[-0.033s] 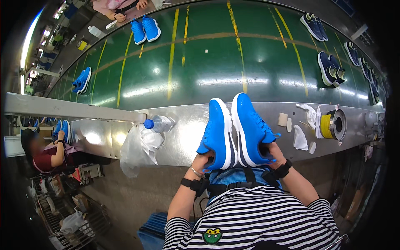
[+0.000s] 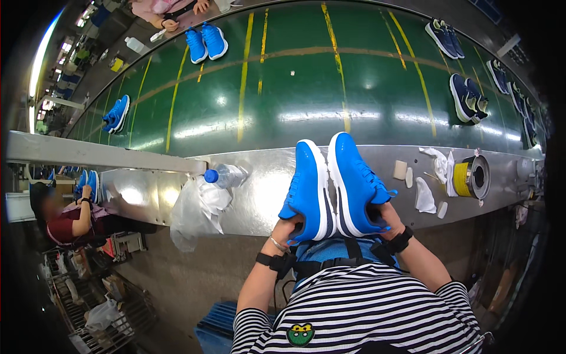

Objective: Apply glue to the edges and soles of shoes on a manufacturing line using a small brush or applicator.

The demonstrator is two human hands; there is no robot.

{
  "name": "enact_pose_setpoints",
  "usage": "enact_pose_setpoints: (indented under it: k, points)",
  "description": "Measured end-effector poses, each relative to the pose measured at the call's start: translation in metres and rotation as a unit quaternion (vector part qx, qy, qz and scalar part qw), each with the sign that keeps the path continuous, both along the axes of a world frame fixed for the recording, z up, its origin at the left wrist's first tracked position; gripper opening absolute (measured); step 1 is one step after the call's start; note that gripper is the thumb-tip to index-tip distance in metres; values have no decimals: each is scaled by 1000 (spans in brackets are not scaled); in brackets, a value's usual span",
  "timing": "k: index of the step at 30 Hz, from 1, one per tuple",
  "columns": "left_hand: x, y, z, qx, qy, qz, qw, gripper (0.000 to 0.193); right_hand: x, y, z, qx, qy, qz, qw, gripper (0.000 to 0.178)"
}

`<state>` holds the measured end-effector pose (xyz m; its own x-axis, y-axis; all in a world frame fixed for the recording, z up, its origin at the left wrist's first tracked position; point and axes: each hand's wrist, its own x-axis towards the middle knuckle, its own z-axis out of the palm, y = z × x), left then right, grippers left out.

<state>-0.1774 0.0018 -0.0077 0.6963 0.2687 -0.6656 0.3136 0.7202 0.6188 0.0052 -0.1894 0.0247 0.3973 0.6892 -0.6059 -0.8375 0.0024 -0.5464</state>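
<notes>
Two blue sneakers with white soles are held upright in front of me, sole against sole, toes pointing away. My left hand (image 2: 285, 230) grips the left sneaker (image 2: 305, 183) at its heel and collar. Around the heel of the right sneaker (image 2: 354, 171) my right hand (image 2: 389, 219) is closed, its fingers partly hidden by the shoe. Both heels are close to my waist, and the toes reach over the metal ledge (image 2: 265, 197) to the edge of the green belt.
A bottle with a blue cap (image 2: 211, 176) and a plastic bag (image 2: 191, 215) lie left on the ledge. Right are erasers (image 2: 400, 170), white cloths (image 2: 424, 194) and a yellow-banded can (image 2: 462, 179). Blue sneakers (image 2: 205, 42) and dark sneakers (image 2: 466, 97) stand on the belt (image 2: 295, 88). Co-workers sit left and across.
</notes>
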Motion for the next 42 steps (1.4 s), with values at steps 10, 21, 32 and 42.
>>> enact_pose_setpoints:
  k: [10, 21, 32, 42]
  points:
    - [9, -9, 22, 619, 27, -50, 783, 70, 0, 2, 5, -13, -398, 44, 916, 66]
    - [18, -30, 30, 685, 94, -34, 722, 83, -2, -8, -18, -112, -471, 61, 873, 75]
    - [25, -4, -23, 347, 30, -138, 927, 51, 17, 2, -16, -202, -610, 173, 746, 91]
    - [33, -1, -22, 116, 28, 60, 991, 58, 29, -3, -14, -134, -354, 45, 925, 74]
